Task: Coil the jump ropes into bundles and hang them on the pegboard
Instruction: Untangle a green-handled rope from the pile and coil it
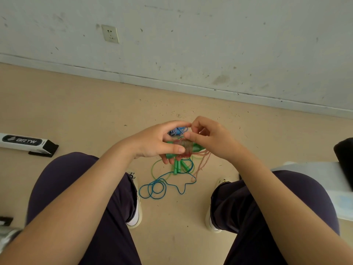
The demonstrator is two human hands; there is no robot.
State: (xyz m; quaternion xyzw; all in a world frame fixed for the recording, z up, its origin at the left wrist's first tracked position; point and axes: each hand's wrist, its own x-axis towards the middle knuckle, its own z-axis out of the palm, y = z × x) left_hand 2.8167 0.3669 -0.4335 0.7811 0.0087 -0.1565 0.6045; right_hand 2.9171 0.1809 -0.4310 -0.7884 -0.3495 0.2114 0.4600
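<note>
Gripping green handles (194, 148) in the left hand (158, 144), the right hand (208, 140) pinches thin, limp reddish cord (184, 147) winding tightly round them.

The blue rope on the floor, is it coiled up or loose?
Loose. The blue rope sprawls on the floor in uneven loops with a wavy tail, unbundled.

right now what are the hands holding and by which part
The left hand grips the green handles wrapped in reddish rope; the right hand pinches that rope by the wrapped turns.
</note>
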